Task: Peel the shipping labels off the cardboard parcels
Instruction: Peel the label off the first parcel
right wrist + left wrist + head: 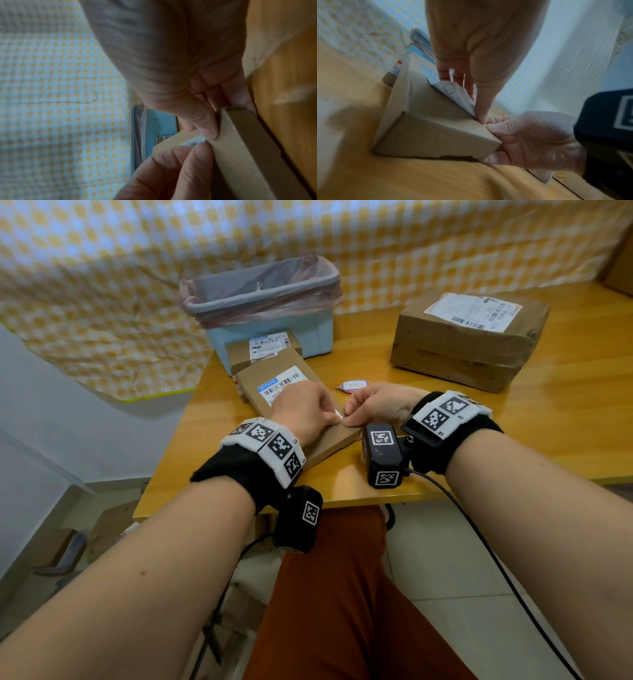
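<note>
Left hand [303,409] pinches label [453,92], right hand [378,404] grips parcel [435,124]; bin [260,313] bag-lined

- Head view: bright, even light; the worktop [565,412] carries a soft sheen, and straight lines bow towards the edges.
- Left wrist view: dimmer and soft all over, with a broad shadow on the worktop [342,119].
- Right wrist view: dimmest, grainy, the near fingers [171,169] blurred.
</note>
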